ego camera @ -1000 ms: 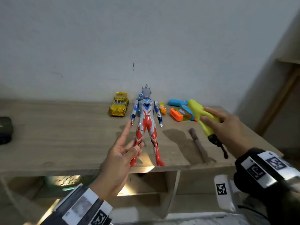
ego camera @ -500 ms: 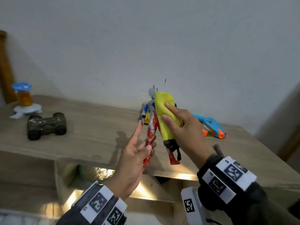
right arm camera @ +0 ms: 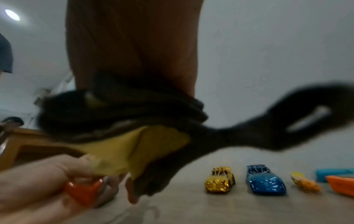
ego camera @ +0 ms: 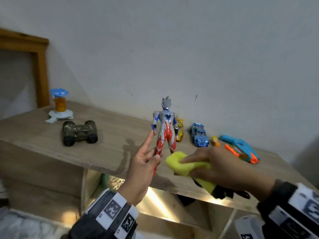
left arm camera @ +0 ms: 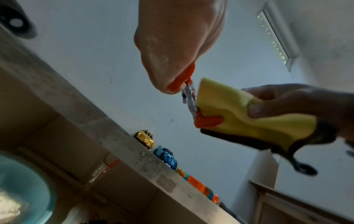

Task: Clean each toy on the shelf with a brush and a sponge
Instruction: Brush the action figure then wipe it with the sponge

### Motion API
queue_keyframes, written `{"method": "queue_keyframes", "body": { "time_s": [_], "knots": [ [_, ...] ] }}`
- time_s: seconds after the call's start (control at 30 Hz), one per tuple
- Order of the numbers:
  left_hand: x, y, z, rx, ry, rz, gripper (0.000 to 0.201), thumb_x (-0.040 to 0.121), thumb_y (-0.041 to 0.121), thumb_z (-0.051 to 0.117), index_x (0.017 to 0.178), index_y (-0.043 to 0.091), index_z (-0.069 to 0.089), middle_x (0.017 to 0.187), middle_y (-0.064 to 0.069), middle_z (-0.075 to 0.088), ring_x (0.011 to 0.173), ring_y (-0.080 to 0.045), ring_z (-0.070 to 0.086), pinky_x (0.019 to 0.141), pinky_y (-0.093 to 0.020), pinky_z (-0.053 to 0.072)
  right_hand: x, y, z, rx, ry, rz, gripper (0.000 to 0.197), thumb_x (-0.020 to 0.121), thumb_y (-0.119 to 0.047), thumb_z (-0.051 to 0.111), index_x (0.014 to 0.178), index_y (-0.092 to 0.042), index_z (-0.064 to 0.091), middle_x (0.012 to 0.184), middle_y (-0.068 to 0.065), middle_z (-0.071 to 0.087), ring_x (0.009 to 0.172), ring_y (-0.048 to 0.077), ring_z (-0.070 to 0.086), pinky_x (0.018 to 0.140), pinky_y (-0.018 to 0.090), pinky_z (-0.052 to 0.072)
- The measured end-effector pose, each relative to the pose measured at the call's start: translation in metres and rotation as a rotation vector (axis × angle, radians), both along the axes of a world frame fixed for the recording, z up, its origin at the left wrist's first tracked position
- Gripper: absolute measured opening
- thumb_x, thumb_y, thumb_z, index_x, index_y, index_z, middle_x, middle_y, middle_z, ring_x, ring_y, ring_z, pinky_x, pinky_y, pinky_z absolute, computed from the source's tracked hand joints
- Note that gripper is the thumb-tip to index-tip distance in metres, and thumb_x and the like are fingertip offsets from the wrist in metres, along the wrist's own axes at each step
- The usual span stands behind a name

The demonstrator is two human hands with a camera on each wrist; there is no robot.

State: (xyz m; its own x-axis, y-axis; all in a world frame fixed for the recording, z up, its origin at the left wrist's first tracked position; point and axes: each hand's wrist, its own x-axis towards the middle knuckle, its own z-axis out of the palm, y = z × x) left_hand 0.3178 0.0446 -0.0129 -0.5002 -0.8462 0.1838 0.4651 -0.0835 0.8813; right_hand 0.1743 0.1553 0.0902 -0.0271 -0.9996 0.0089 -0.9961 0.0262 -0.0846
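With my left hand point(ego camera: 143, 163) pinching the hero figure point(ego camera: 164, 128) upright by one lower leg, index finger extended, my right hand point(ego camera: 222, 167), clamped on the yellow sponge point(ego camera: 183, 163), has dropped from torso to foot, indicating the wipe is nearly complete.

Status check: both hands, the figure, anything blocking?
Left hand grips red-silver-blue action figure by one leg, upright. Right hand squeezes yellow sponge at its other foot. Nothing blocking.

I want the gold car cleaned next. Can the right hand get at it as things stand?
Probably not directly: the right hand is full with the sponge, and the figure stands in front of the gold car.
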Motion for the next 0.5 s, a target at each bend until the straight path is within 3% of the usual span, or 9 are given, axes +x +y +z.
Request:
{"method": "queue_keyframes", "body": {
  "time_s": [0.07,0.1,0.17,0.23,0.3,0.37,0.43,0.5],
  "knots": [
    [-0.003,0.002,0.000,-0.028,-0.027,0.000,0.067,0.088,-0.011,0.049,0.123,0.047,0.048,0.100,0.004,0.074,0.090,-0.003,0.066,0.092,-0.023,0.047,0.001,0.000,0.017,-0.277,-0.144,-0.028,0.036,0.082,-0.035,0.066,0.113,-0.050,0.057,0.103,-0.020,0.056,0.093,0.002,0.053,0.075,0.004,0.036],
    [-0.005,0.004,-0.002,-0.043,-0.048,-0.005,0.067,0.088,-0.010,0.050,0.121,0.048,0.049,0.100,0.003,0.074,0.088,-0.002,0.066,0.088,-0.020,0.048,0.001,-0.006,0.023,-0.445,-0.192,-0.043,0.035,0.082,-0.030,0.066,0.114,-0.043,0.060,0.102,-0.014,0.058,0.090,0.005,0.052,0.071,0.003,0.034],
    [-0.011,0.011,-0.004,-0.072,-0.071,-0.029,0.065,0.089,-0.008,0.052,0.121,0.049,0.049,0.103,0.001,0.073,0.090,-0.001,0.066,0.082,-0.013,0.049,0.003,-0.021,0.029,-0.684,-0.150,-0.057,0.034,0.082,-0.021,0.068,0.115,-0.029,0.065,0.100,-0.001,0.061,0.087,0.015,0.055,0.071,0.008,0.033],
    [-0.016,0.018,-0.003,-0.083,-0.060,-0.053,0.065,0.089,-0.008,0.051,0.119,0.049,0.051,0.102,0.002,0.073,0.089,-0.002,0.066,0.078,-0.012,0.049,0.007,-0.035,0.022,-0.753,-0.053,-0.029,0.035,0.080,-0.013,0.069,0.114,-0.020,0.066,0.099,0.009,0.061,0.087,0.028,0.060,0.074,0.017,0.036],
    [-0.019,0.018,-0.002,-0.085,-0.044,-0.062,0.064,0.089,-0.009,0.050,0.118,0.047,0.052,0.097,0.005,0.074,0.087,-0.002,0.066,0.075,-0.012,0.050,0.013,-0.039,0.007,-0.683,0.011,0.011,0.035,0.081,-0.011,0.066,0.115,-0.019,0.066,0.098,0.010,0.059,0.085,0.033,0.061,0.075,0.032,0.046],
    [-0.020,0.012,-0.003,-0.048,-0.017,-0.049,0.063,0.088,-0.012,0.048,0.127,0.037,0.049,0.092,0.008,0.075,0.082,-0.001,0.066,0.071,-0.012,0.050,0.018,-0.033,-0.004,-0.536,0.066,0.088,0.033,0.085,-0.012,0.061,0.116,-0.022,0.065,0.101,0.007,0.058,0.087,0.029,0.060,0.076,0.036,0.049],
    [-0.016,0.006,-0.003,-0.025,-0.001,-0.038,0.067,0.087,-0.016,0.047,0.132,0.033,0.046,0.098,0.006,0.074,0.087,-0.003,0.067,0.078,-0.021,0.052,0.021,-0.021,-0.006,-0.233,0.096,0.167,0.033,0.088,-0.020,0.059,0.119,-0.031,0.062,0.111,-0.002,0.058,0.099,0.018,0.057,0.088,0.024,0.044],
    [-0.010,-0.001,-0.001,-0.052,0.000,-0.020,0.069,0.086,-0.016,0.048,0.130,0.038,0.047,0.104,0.002,0.072,0.092,0.001,0.062,0.087,-0.025,0.049,0.020,-0.011,0.002,-0.066,0.038,0.168,0.032,0.087,-0.028,0.061,0.118,-0.037,0.061,0.112,-0.009,0.057,0.099,0.009,0.054,0.088,0.018,0.042]
  ]
}}
